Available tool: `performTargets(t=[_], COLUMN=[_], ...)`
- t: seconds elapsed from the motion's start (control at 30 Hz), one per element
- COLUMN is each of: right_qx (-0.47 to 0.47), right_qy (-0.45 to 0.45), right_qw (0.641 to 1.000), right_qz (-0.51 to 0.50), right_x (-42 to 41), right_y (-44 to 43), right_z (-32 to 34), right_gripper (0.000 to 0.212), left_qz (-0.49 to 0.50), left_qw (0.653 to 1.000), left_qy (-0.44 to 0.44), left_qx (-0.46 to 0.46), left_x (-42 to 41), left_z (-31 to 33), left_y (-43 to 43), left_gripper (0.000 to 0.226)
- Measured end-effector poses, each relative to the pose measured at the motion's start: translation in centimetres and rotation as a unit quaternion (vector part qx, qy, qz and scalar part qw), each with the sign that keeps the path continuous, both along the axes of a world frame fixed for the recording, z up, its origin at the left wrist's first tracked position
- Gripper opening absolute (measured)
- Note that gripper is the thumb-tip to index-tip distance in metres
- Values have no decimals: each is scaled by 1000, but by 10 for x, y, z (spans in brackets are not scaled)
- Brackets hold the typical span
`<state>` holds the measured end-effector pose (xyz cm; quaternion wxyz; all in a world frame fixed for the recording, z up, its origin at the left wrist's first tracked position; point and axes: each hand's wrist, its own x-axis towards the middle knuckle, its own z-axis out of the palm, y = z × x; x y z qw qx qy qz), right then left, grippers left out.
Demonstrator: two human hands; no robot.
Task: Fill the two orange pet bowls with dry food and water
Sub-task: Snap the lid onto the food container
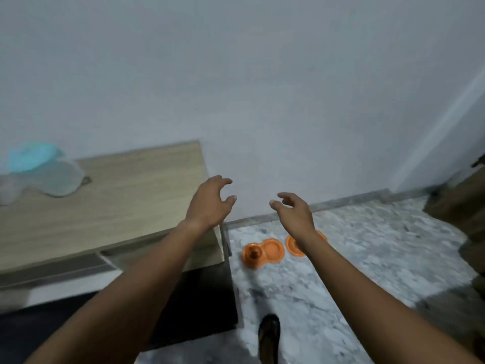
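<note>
Above two orange bowls (pixel 263 252), empty hands (pixel 210 203) hover.

wooden table (pixel 126 195), blurred clear containers (pixel 52 177), marble floor (pixel 367 258)

Bare forearms, no sleeves; dark shoe (pixel 269 334)

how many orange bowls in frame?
2, both on the marble floor: one double bowl beside the wooden table, the other bowl right of it, partly hidden by the right forearm.
</note>
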<state>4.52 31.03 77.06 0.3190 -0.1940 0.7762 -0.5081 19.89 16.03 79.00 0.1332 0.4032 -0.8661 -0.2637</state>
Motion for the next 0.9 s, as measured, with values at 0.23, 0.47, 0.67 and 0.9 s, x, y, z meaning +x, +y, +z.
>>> performTargets(t=[0.23, 0.47, 0.67, 0.9], right_qx=[-38, -61, -47, 23], right_qy=[33, 54, 50, 21], right_qw=[993, 978, 971, 955], right_qz=[111, 192, 229, 295], right_x=[128, 244, 374, 575], right_y=[-38, -115, -225, -380], right_z=[63, 91, 73, 12], right_gripper=[38, 33, 22, 18], left_qz=[79, 151, 201, 302], left_qw=[996, 986, 977, 953], left_qy=[-7, 6, -24, -24], left_qx=[-44, -74, -64, 29], left_x=[147, 283, 422, 621], left_z=[65, 99, 82, 19], left_y=[-4, -56, -156, -302], left_gripper=[49, 43, 38, 39])
